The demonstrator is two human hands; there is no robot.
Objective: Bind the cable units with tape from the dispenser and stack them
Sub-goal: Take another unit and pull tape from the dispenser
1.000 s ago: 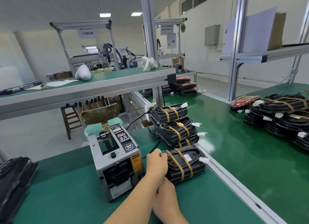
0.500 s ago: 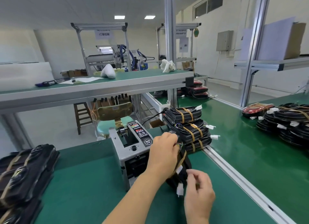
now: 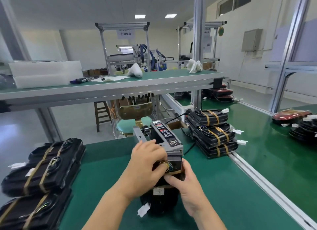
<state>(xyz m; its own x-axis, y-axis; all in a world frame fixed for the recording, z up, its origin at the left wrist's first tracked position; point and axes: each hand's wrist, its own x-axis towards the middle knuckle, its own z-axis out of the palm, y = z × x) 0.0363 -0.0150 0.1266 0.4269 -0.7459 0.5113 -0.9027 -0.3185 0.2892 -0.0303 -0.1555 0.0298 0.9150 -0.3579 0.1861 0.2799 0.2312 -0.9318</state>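
Note:
I hold a black cable unit [image 3: 160,201] on end in front of the grey tape dispenser [image 3: 165,140]. My left hand [image 3: 146,162] grips its top, where coloured wires show. My right hand [image 3: 186,181] grips its right side, fingers curled over a brown tape band. A white tag hangs at its lower left. A stack of three taped units [image 3: 212,132] stands right of the dispenser. More taped units [image 3: 42,168] are piled at the left.
An aluminium rail [image 3: 253,176] splits the green bench [image 3: 106,162] from a second green surface with a red lamp [image 3: 291,115] and black units [image 3: 303,130]. A raised shelf [image 3: 109,87] crosses ahead. A stool [image 3: 102,114] and chair [image 3: 135,113] stand behind the bench.
The unit came off the bench by the stack and now stands on end before the dispenser. My right hand closed onto its side. The view swung left, showing the left pile.

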